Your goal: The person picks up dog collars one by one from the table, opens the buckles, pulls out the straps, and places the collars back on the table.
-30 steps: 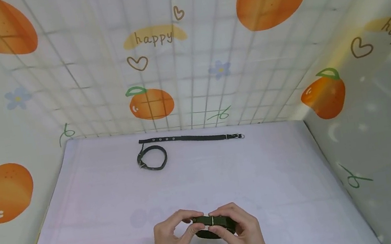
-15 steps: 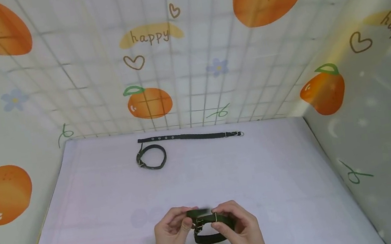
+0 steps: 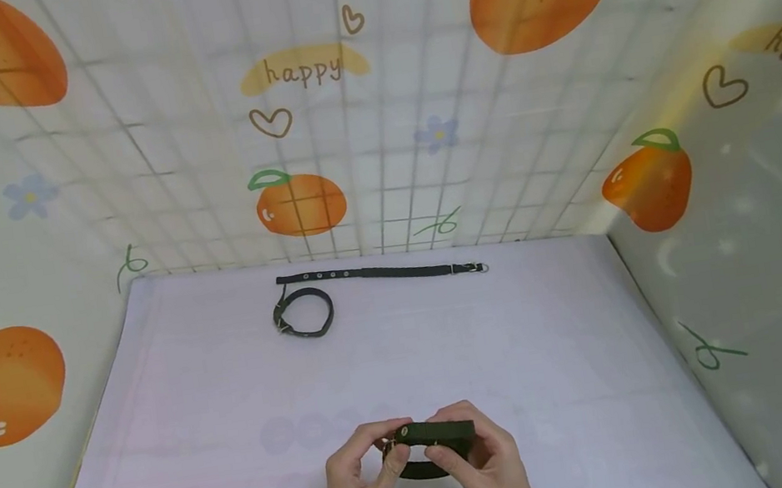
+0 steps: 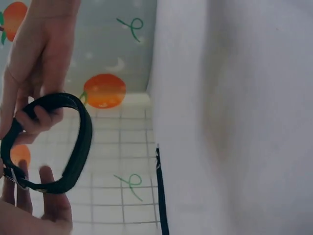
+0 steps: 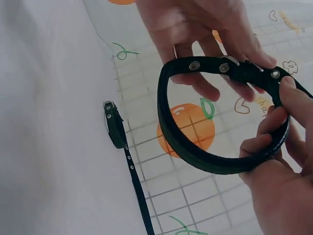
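Observation:
A dark green pet collar [image 3: 438, 433], curved into a loop with a metal buckle and eyelets, is between my two hands near the table's front. My left hand [image 3: 360, 472] pinches it at the buckle side, thumb in front. On the opposite side my right hand [image 3: 489, 455] grips the band, its fingers reaching inside the loop. The right wrist view shows the collar [image 5: 181, 149] with its metal eyelets along the top and the strap end running past the right thumb. In the left wrist view the buckle is partly hidden by the left hand [image 4: 34, 218].
Toward the back of the table [image 3: 542, 339] lies a straight dark collar [image 3: 406, 272] with eyelets and a buckle. Beside its left end sits another collar [image 3: 331, 313], fastened in a ring. A fruit-print curtain [image 3: 344, 133] over a wire grid stands behind.
The left hand pulled the strap end away from the collar, then moved right again. The strap end now stretches across the front toward the right hand. The back collars stay put.

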The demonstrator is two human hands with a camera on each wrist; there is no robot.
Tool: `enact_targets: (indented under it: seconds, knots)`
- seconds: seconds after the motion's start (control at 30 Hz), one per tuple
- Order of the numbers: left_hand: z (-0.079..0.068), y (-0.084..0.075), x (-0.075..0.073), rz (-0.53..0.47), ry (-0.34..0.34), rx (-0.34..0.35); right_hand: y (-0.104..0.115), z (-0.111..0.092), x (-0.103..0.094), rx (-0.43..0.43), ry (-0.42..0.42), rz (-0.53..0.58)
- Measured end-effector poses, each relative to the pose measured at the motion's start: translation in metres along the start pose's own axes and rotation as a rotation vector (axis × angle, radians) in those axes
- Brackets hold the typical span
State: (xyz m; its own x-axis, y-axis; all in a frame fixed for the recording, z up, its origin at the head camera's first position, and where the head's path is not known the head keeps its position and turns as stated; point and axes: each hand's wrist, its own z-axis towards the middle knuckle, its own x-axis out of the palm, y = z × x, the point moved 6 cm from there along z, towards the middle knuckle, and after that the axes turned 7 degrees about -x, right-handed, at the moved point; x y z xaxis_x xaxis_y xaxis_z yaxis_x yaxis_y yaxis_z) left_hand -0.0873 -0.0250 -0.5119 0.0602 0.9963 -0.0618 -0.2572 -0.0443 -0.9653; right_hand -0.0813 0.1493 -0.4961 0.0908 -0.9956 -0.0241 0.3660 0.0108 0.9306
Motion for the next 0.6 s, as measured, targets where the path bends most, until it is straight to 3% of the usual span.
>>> enact_targets:
  seconds: [0.1, 0.2, 0.43, 0.6]
  knots:
    - [-0.001, 0.002, 0.0, -0.035, 0.006, 0.008, 0.001, 0.0, 0.0, 0.021, -0.009, -0.03]
    - [0.001, 0.0, -0.001, -0.039, 0.004, 0.06, 0.0, 0.0, 0.0, 0.017, -0.01, -0.09]
    - [0.004, -0.013, -0.003, 0.175, -0.011, 0.298, 0.002, 0.002, 0.002, -0.103, -0.044, -0.285]
    - [0.004, -0.015, -0.003, 0.232, 0.035, 0.344, -0.003, 0.002, 0.006, -0.095, -0.044, -0.301]
